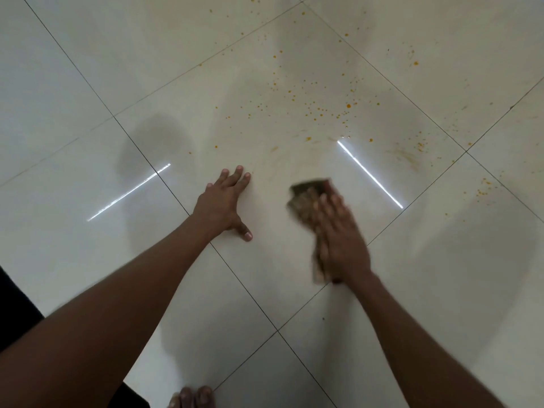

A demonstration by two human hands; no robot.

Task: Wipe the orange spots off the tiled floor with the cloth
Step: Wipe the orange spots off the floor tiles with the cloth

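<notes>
Cloth looked soft and limp, best pressed flat under the palm; right hand, unclenched, pinned it to the floor; left hand rested released, splayed.

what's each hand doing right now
Left hand: open, fingers spread flat on the floor.
Right hand: open, straight fingers pressing the cloth down; motion-blurred.

Right hand presses a brown cloth flat — left hand splayed on tiled floor beside it
</notes>
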